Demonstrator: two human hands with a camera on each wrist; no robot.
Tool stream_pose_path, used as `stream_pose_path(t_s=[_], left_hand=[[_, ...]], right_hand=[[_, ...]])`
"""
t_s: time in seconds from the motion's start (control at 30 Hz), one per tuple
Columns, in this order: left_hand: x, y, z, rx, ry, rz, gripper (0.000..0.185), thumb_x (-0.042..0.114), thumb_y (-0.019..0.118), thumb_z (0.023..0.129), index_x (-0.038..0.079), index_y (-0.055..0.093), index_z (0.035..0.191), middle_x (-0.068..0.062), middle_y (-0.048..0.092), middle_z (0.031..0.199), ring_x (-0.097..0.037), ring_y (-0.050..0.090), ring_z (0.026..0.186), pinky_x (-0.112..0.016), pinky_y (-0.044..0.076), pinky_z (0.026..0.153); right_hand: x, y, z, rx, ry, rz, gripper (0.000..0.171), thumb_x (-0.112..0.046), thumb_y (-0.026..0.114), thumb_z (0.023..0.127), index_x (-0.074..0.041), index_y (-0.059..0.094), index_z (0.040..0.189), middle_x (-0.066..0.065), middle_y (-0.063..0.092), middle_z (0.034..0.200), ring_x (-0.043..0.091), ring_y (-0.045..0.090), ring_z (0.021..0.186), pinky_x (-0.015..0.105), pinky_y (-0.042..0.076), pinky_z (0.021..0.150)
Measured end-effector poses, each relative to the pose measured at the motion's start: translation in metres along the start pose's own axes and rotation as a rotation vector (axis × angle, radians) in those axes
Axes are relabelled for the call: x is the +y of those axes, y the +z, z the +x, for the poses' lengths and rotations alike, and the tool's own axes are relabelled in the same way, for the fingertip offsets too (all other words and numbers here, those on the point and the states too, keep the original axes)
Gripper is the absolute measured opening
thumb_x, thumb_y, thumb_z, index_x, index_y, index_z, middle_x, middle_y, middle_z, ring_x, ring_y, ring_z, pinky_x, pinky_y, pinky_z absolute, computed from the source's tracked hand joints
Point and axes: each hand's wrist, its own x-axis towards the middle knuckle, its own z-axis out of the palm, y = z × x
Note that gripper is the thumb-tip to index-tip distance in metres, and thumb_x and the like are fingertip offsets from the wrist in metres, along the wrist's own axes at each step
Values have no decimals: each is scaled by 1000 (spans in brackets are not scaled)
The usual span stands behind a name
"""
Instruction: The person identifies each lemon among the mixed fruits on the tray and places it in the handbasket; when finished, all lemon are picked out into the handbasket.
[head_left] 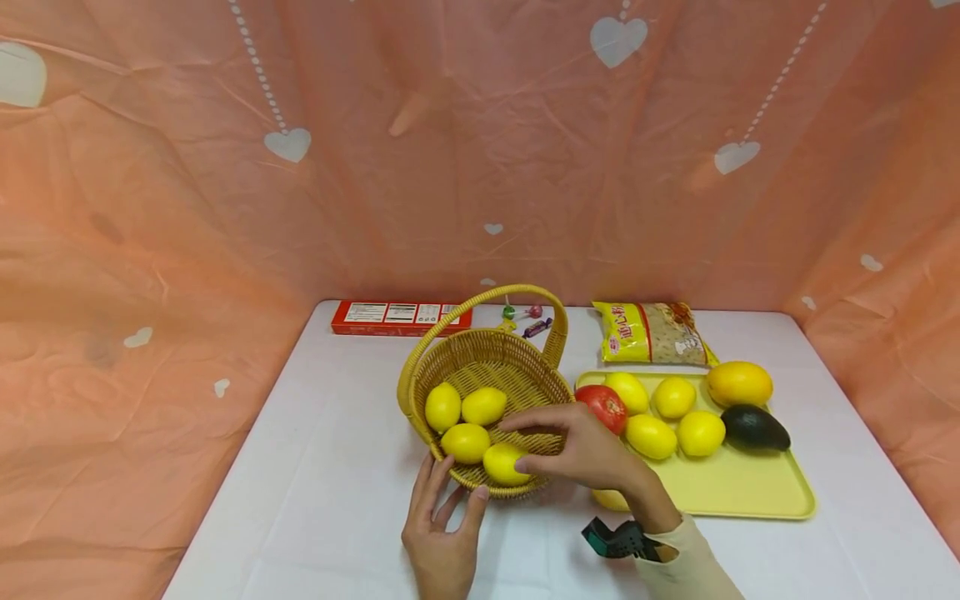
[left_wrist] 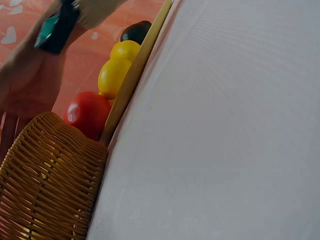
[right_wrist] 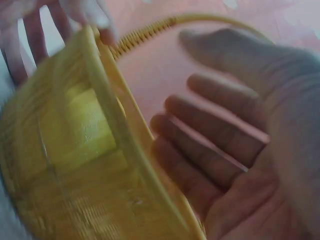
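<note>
Closest in, the straight fingers of one left hand touch the near rim of one wicker basket, thumb and fingertips apart and nothing lifted in them. One black wrist device sits behind the right hand, which reaches over the basket's right side with fingers spread and its palm bare, grasping nothing. Four lemons show in the basket, all left of the right hand's knuckles. The nearest lemon lies by the right thumb tip, which overlaps it; whether they touch, I cannot tell. Its long axis runs roughly left to right, like that of the lemon just beyond the left fingertips. Farther from those fingertips, the left lemon points its nub toward them, while its neighbour points right, toward the right fingers. The basket's single handle arches beyond both hands. Right of the right fingers, one yellow tray, its long side running left to right, holds one red fruit, four visible yellow lemons, one dark avocado and one orange-yellow mango. Past the fingers, farthest, are one snack bag, two lollipops, one purple-wrapped candy and one red box.
</note>
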Motion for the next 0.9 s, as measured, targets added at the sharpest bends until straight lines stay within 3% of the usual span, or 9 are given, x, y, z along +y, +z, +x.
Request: stream_pose_path(t_s=[0.17,0.3,0.43,0.6,0.8,0.9], left_hand=[[-1,1,0,1,-5,7,55,-5,90,87,1,73,139,-24,50,164,0,63,132,-24,65,100],[-1,1,0,0,2,17,55,-5,90,87,1,73,139,-24,50,164,1,62,132,-24,65,101],[-2,2,1,-1,5,23,55,-5,90,87,1,73,139,-22,51,164,1,62,133,-23,66,100],[-2,1,0,5,13,31,54,-5,90,87,1,73,139,-24,51,163,1,62,133,-24,66,99],[-4,0,0,11,22,42,54,-4,90,87,1,73,139,-24,52,162,1,62,133,-28,67,99],[-5,0,0,4,18,39,55,-4,90,87,1,73,139,-22,52,163,1,62,133,-27,67,99]], right_hand=[[18,-33,-34,81,12,193,42,3,79,98,-4,75,138,14,76,137,13,72,127,37,63,111],[30,-66,-67,173,10,224,42,14,72,97,8,69,139,18,74,140,12,70,132,29,61,113],[37,-97,-102,305,51,154,42,18,69,97,15,66,138,5,78,137,9,72,128,19,61,107],[43,-123,-135,443,185,-3,43,14,71,99,13,65,142,-13,77,135,0,72,122,10,60,101],[52,-134,-153,422,360,-200,43,-8,80,101,2,71,142,-26,72,131,-20,60,120,-2,51,97],[50,-134,-156,395,424,-303,43,-17,85,98,-5,76,138,-20,74,129,-26,54,116,-6,47,94]])
